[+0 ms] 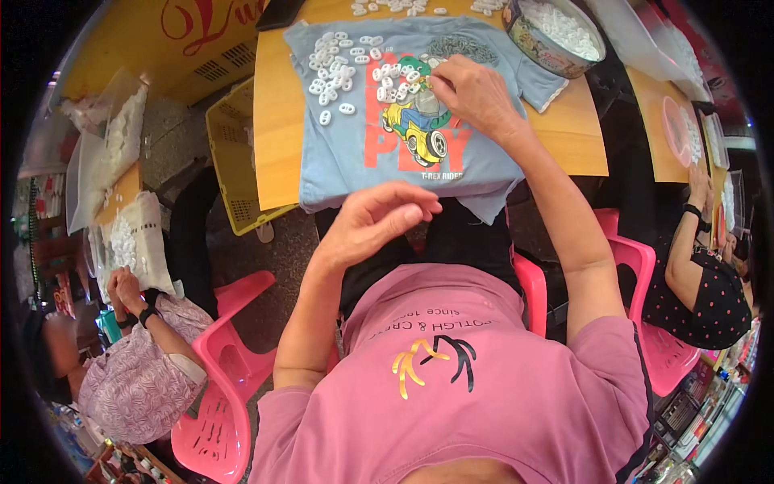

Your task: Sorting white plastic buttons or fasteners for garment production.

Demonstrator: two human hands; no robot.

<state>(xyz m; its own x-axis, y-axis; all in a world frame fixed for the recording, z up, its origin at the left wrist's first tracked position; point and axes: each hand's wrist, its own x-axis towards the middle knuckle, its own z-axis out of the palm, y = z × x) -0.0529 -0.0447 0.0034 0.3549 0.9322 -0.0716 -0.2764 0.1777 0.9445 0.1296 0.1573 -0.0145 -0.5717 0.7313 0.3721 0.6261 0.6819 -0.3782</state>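
- White plastic links (334, 68) lie scattered on a light blue T-shirt (339, 153) spread flat over the wooden table (274, 121); the thickest cluster sits on the shirt's upper left, a few strays below it, more near the cartoon print.
- Right hand (476, 93) rests on the shirt at the top of the print, fingers curled down among the links; I cannot tell whether it is pinching one or only touching (fingertips hidden under the knuckles).
- Left hand (375, 222) hovers over the near hem of the shirt, fingers loosely bent, holding nothing.
- Judgement: pick one link at a time from the cluster edge, not the middle, so the pile doesn't scatter. The cloth should stop links sliding; keeping it flat matters.
- Grey chain-like heap (463, 48) lies on the shirt just above the right hand, probably joined links (too small to be sure).
- Round tin (532, 44) full of white pieces stands at the table's far right corner, overlapping the shirt sleeve; a raised elbow could catch it.
- More loose links (395, 8) lie on bare wood beyond the collar.
- Yellow crate (230, 153) stands left of the table, below its edge; links knocked off that side might drop there.
- Pink chairs (234, 355) stand on either side.
- A person on the left (137, 379) holds a bag of white pieces (133, 238); another person on the right (697, 278) works at a second table (657, 129). Both are well apart from the hands.
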